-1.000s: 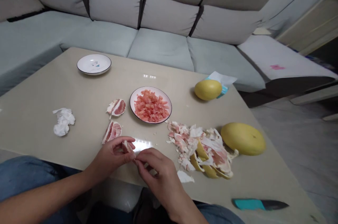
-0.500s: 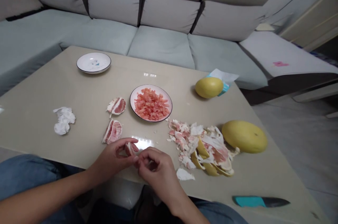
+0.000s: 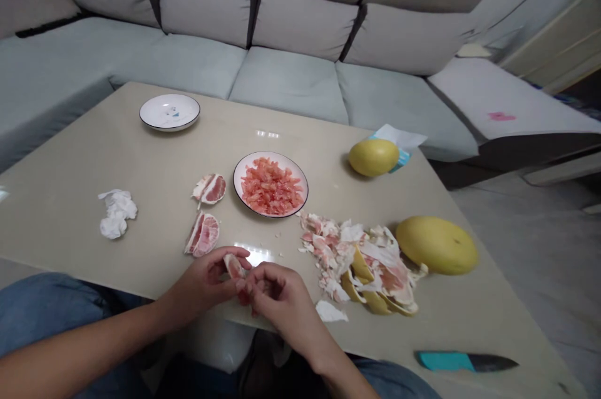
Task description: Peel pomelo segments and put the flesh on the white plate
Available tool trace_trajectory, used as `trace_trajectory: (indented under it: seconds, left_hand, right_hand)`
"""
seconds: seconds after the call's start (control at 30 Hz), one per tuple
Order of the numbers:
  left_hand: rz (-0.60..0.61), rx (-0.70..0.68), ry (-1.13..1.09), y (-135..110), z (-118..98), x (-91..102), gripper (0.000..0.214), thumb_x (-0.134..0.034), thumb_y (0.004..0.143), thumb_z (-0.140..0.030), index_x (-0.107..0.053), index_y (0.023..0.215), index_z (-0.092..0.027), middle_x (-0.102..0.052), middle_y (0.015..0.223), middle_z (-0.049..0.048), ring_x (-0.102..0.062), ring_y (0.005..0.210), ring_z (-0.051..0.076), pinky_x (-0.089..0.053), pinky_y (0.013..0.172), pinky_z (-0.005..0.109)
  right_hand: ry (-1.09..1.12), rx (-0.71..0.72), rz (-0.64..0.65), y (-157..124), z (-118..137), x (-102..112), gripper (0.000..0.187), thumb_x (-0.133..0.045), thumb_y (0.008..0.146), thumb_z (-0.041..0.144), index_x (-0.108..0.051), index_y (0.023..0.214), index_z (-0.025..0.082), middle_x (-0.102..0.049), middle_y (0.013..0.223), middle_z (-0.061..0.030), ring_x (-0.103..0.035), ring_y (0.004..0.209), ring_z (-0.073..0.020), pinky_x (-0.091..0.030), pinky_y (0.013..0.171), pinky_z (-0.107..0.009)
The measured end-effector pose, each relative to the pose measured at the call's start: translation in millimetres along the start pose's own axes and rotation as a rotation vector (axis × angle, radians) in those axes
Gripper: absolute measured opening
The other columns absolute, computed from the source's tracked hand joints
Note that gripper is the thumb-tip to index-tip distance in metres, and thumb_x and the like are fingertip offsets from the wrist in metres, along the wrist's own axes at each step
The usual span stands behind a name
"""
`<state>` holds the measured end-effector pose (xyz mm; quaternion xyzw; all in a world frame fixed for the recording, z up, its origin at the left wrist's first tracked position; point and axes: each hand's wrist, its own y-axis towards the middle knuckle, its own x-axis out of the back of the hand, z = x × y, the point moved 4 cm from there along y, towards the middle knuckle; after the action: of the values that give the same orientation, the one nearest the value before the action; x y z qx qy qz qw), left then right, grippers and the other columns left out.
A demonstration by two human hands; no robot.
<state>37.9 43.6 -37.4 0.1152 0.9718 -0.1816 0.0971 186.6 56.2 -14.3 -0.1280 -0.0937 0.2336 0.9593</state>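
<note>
Between the fingers of my left hand (image 3: pixel 213 277) is a pomelo segment (image 3: pixel 234 266), its pink flesh and pale membrane showing. The fingertips of my right hand (image 3: pixel 277 292) pinch the same segment at its lower right end, where a bit of pink flesh hangs. Just beyond my left hand lie a larger pomelo piece (image 3: pixel 205 235) and, behind it, a second piece (image 3: pixel 209 189), both with membrane on. Ahead of my hands stands a white plate with a dark rim (image 3: pixel 238 192), heaped with peeled pomelo flesh (image 3: pixel 270 186).
Right of my hands is a pile of peel and membrane (image 3: pixel 361 264). Whole pomelos (image 3: pixel 437 245) sit beyond it, one beside a tissue pack (image 3: pixel 402 158). A teal-handled knife (image 3: pixel 464 361) lies near the front edge. Crumpled tissue (image 3: pixel 117 213) and another plate (image 3: pixel 154 120) are at left.
The segment has turned between my fingers and shows more of its flesh. A pink bit now hangs below my fingertips. The right hand has shifted slightly; the view moved a little.
</note>
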Motion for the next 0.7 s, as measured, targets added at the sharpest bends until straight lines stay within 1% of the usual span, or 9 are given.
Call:
trace_trajectory:
  seconds: [0.1,0.17,0.2,0.33,0.4,0.47,0.57,0.63,0.7]
  left_hand:
    - [-0.044,0.002,0.044,2,-1,4.3,0.046,-0.074,0.074,-0.034,-0.060,0.115,-0.019,-0.065,0.100,0.0058,-0.061,0.098,0.022,-0.048,0.089,0.035]
    - [-0.040,-0.007,0.065,3,-3,4.5,0.047,-0.073,0.075,-0.033,-0.060,0.117,-0.019,-0.064,0.098,0.0052,-0.061,0.096,0.022,-0.048,0.089,0.035]
    - [-0.037,-0.015,0.073,3,-3,4.0,0.047,-0.073,0.075,-0.032,-0.059,0.118,-0.018,-0.064,0.097,0.0049,-0.061,0.096,0.022,-0.048,0.090,0.035]
    - [-0.022,-0.037,0.102,2,-4,0.9,0.048,-0.072,0.076,-0.030,-0.057,0.120,-0.020,-0.063,0.097,0.0038,-0.059,0.097,0.020,-0.046,0.092,0.034]
    - [-0.007,-0.041,0.093,1,-4,-0.6,0.049,-0.070,0.078,-0.030,-0.052,0.123,-0.024,-0.061,0.099,0.0028,-0.060,0.092,0.018,-0.049,0.087,0.033]
    - [-0.003,-0.076,0.145,-1,-7,-1.2,0.037,-0.067,0.080,-0.029,-0.055,0.115,-0.025,-0.058,0.101,0.0031,-0.060,0.088,0.017,-0.052,0.078,0.030]
    - [-0.010,-0.148,0.359,-2,-15,-1.5,0.010,-0.064,0.081,-0.026,-0.063,0.088,-0.020,-0.055,0.109,0.0065,-0.058,0.093,0.019,-0.053,0.069,0.025]
    - [-0.005,-0.151,0.462,-2,-19,-1.9,0.006,-0.064,0.079,-0.024,-0.064,0.081,-0.019,-0.054,0.111,0.0080,-0.057,0.098,0.021,-0.054,0.067,0.023]
    - [0.007,-0.133,0.508,-1,-21,-2.3,0.004,-0.064,0.078,-0.022,-0.066,0.081,-0.019,-0.054,0.108,0.0079,-0.058,0.098,0.021,-0.055,0.066,0.023]
  right_hand:
    - [-0.139,0.150,-0.020,-1,11,7,0.011,-0.061,0.082,0.024,-0.070,0.081,0.019,-0.065,0.076,-0.0012,-0.056,0.061,-0.0109,-0.042,0.053,-0.020]
    - [-0.202,0.250,-0.030,-3,15,9,0.015,-0.061,0.081,0.018,-0.072,0.090,0.021,-0.067,0.087,-0.0025,-0.058,0.064,-0.0112,-0.044,0.055,-0.020]
    - [-0.226,0.288,-0.033,-4,16,9,0.018,-0.060,0.081,0.015,-0.072,0.092,0.022,-0.067,0.089,-0.0029,-0.058,0.064,-0.0112,-0.045,0.056,-0.021]
    - [-0.324,0.380,-0.062,-7,15,5,0.021,-0.057,0.082,0.012,-0.072,0.092,0.022,-0.066,0.082,-0.0035,-0.058,0.064,-0.0128,-0.047,0.060,-0.024]
    - [-0.380,0.385,-0.097,-7,14,4,0.017,-0.057,0.081,0.012,-0.071,0.086,0.020,-0.064,0.076,-0.0030,-0.058,0.064,-0.0136,-0.046,0.060,-0.024]
    - [-0.426,0.372,-0.147,-7,13,5,0.014,-0.057,0.081,0.011,-0.069,0.077,0.019,-0.061,0.070,-0.0019,-0.056,0.062,-0.0136,-0.043,0.057,-0.024]
    - [-0.486,0.367,-0.192,-7,10,6,0.013,-0.057,0.080,0.011,-0.065,0.072,0.018,-0.059,0.066,-0.0009,-0.055,0.060,-0.0134,-0.042,0.056,-0.024]
    - [-0.532,0.381,-0.185,-7,9,4,0.013,-0.057,0.079,0.011,-0.065,0.074,0.019,-0.060,0.067,-0.0014,-0.055,0.061,-0.0139,-0.041,0.056,-0.024]
    - [-0.577,0.396,-0.177,-7,8,3,0.013,-0.057,0.079,0.010,-0.066,0.075,0.018,-0.061,0.068,-0.0021,-0.055,0.062,-0.0143,-0.041,0.056,-0.024]
